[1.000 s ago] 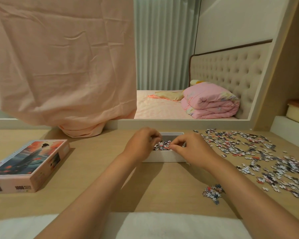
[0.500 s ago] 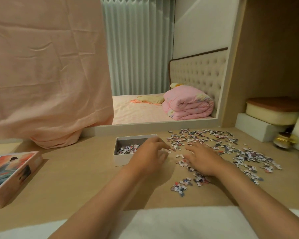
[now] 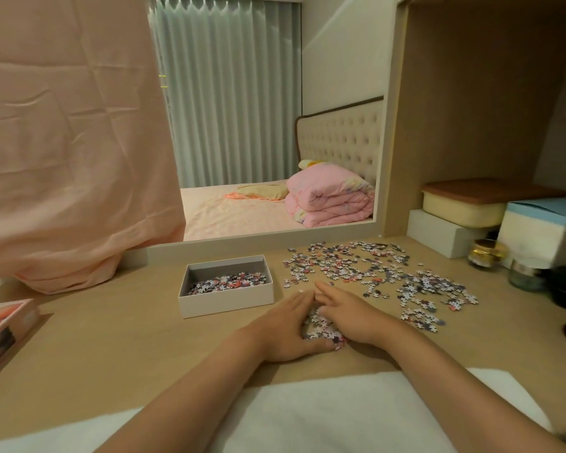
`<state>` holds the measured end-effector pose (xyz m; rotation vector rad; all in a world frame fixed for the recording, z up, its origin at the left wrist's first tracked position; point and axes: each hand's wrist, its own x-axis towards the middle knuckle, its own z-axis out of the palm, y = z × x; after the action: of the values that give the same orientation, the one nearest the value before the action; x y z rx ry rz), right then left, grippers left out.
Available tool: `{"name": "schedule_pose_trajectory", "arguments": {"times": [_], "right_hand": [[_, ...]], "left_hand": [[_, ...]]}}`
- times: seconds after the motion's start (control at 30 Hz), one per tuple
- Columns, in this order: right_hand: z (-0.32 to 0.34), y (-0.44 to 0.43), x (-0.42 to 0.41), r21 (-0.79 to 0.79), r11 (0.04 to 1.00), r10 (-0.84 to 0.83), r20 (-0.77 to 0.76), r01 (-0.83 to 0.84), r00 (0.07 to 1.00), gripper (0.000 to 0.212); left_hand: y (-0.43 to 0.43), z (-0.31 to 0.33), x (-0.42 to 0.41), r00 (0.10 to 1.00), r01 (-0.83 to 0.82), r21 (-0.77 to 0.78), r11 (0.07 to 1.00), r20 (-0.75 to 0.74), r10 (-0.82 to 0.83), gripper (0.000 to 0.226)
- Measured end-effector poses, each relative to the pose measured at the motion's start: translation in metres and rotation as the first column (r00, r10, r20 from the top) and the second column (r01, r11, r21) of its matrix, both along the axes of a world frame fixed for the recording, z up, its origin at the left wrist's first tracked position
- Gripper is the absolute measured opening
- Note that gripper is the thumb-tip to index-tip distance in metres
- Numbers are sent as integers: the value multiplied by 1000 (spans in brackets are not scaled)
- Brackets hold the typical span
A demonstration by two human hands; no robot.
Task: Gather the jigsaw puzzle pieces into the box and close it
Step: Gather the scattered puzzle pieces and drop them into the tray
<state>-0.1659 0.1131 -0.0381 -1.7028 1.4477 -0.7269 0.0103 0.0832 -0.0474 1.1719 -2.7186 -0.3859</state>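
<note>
Puzzle pieces (image 3: 321,325) sit heaped on the bench (image 3: 128,348) between my left hand (image 3: 285,328) and right hand (image 3: 350,315), both flat and released. Box (image 3: 226,302) sits at 10 o'clock. I'd squeeze the heap tight, then scoop low so nothing spills.

No lettering is legible on the desk, neither on the picture-printed puzzle box lid (image 3: 4,325) cut off at the left edge nor on the gold-lidded jar (image 3: 486,255) at right.
</note>
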Motion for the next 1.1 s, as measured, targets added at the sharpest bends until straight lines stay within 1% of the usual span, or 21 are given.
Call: {"name": "schedule_pose_trajectory", "arguments": {"times": [0.03, 0.07, 0.13, 0.17, 0.2, 0.27, 0.3, 0.33, 0.4, 0.43, 0.5, 0.53, 0.57, 0.63, 0.7, 0.8, 0.87, 0.93, 0.97, 1.03, 1.1], "right_hand": [[1, -1, 0, -26, 999, -25, 30, 26, 999, 63], [0, -3, -2, -74, 995, -69, -19, 68, 997, 60], [0, -9, -5, -218, 967, -182, -224, 132, 957, 52], [-1, -13, -6, -262, 955, -226, -330, 141, 916, 50], [-2, -17, -7, -271, 953, -245, -414, 138, 876, 51], [-4, -25, -3, -215, 970, -215, -532, 115, 819, 58], [-6, -30, -1, -175, 980, -176, -563, 92, 807, 60], [-9, -34, 2, -142, 988, -130, -581, 57, 804, 61], [-12, -41, 6, -121, 993, -55, -552, -15, 832, 57], [-11, -44, 7, -132, 991, -37, -493, -32, 869, 53], [-8, -53, 10, -186, 982, -59, -363, -11, 930, 44], [-6, -58, 11, -222, 975, -82, -338, 6, 938, 41], [-4, -64, 13, -252, 968, -98, -348, 8, 932, 40], [0, -75, 20, -263, 964, -89, -449, -36, 889, 45], [3, -86, 28, -182, 980, -39, -572, -81, 819, 57], [1, -91, 35, -97, 988, 26, -665, -120, 746, 64], [0, -87, 38, -101, 982, 58, -648, -162, 760, 59], [5, -79, 37, -105, 976, 101, -563, -192, 820, 51], [10, -74, 35, -108, 973, 117, -526, -202, 843, 47], [17, -64, 27, -109, 976, 123, -448, -190, 886, 38], [23, -51, 18, -138, 983, 74, -306, -121, 949, 32]], "left_hand": [[-2, 0, 1, 998, -1, -24, 1000, -56, -1, 95], [-4, 0, 3, 995, -3, -70, 998, -96, -4, 82], [-6, 2, 7, 991, -7, -164, 987, -134, -15, 60], [-6, 4, 9, 987, -7, -183, 983, -161, -23, 56], [-5, 7, 11, 980, -9, -201, 980, -198, -31, 54], [-9, 12, 14, 965, -57, -293, 954, -262, -22, 55], [-12, 15, 16, 966, -108, -360, 927, -257, 13, 57], [-16, 18, 18, 973, -163, -411, 897, -217, 77, 60], [-29, 18, 26, 969, -245, -425, 872, -85, 231, 64], [-35, 16, 32, 960, -264, -406, 875, -25, 279, 66], [-45, 9, 44, 949, -270, -378, 885, 48, 310, 64], [-48, 8, 47, 950, -263, -375, 889, 60, 306, 63], [-51, 7, 49, 952, -258, -372, 892, 61, 300, 63], [-56, 10, 49, 956, -250, -356, 900, 57, 288, 62], [-60, 13, 47, 958, -254, -316, 914, 49, 283, 60], [-66, 16, 45, 958, -255, -270, 928, 57, 280, 58], [-69, 18, 45, 963, -253, -228, 940, 34, 268, 57], [-70, 20, 43, 969, -246, -217, 945, -69, 237, 55], [-69, 21, 42, 968, -235, -239, 942, -142, 205, 53], [-62, 22, 34, 962, -181, -310, 933, -255, 102, 48], [-54, 22, 21, 955, -115, -299, 947, -297, 22, 45]]}}
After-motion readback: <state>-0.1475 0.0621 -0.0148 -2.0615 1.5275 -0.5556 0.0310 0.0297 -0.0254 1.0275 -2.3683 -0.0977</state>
